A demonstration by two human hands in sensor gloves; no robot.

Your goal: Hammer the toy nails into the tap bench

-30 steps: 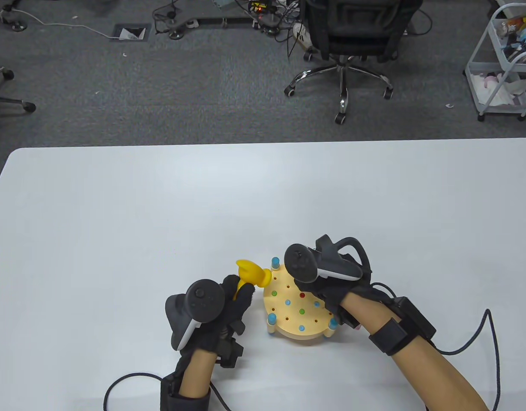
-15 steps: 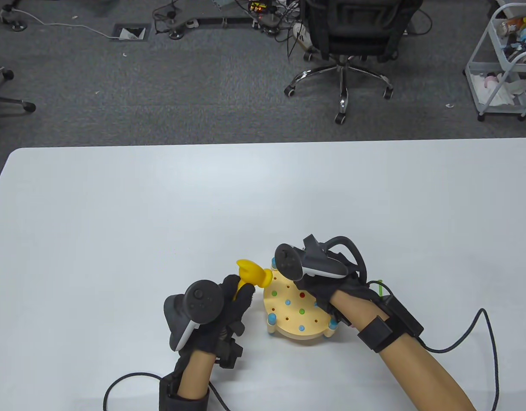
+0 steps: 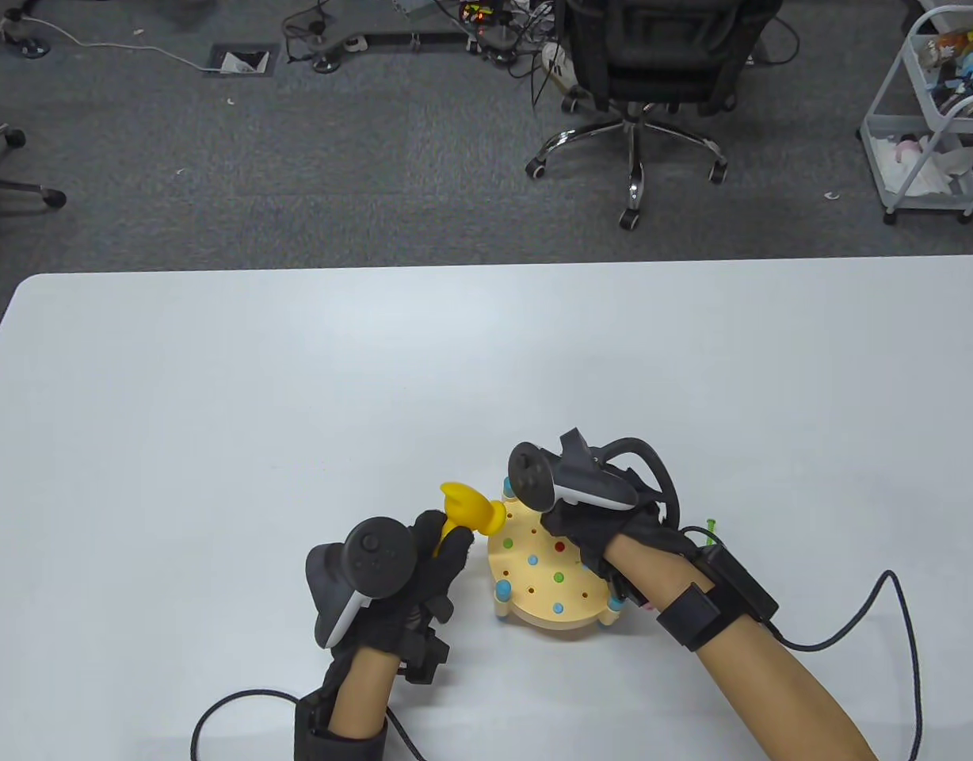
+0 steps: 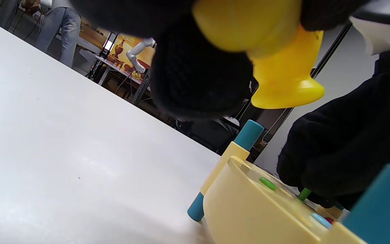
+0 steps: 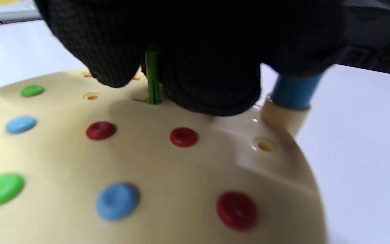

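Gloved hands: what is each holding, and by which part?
Left hand grips the yellow plastic toy hammer by its handle; right hand pinches a thin green toy nail by its upper shaft.

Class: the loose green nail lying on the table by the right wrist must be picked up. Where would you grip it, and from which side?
Probably pinch the green nail mid-shaft, from above. It lies flat on the table, and the right hand crowds its near end.
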